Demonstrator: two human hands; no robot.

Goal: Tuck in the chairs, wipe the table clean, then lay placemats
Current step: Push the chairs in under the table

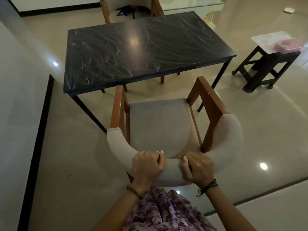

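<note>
A wooden armchair point(160, 124) with a grey seat and a curved padded backrest stands in front of me, its front just at the near edge of the dark marble-patterned table point(141, 47). My left hand point(147, 165) grips the top of the backrest left of centre. My right hand point(197, 167) grips it right of centre. White smears streak the tabletop. A second chair point(130, 9) stands at the table's far end.
A dark wooden stool point(265, 67) stands to the right, carrying a pale sheet and a pink container point(288, 45). A glass-topped surface point(191, 5) is at the back right. Shiny tiled floor surrounds the table. A black-edged wall base runs along the left.
</note>
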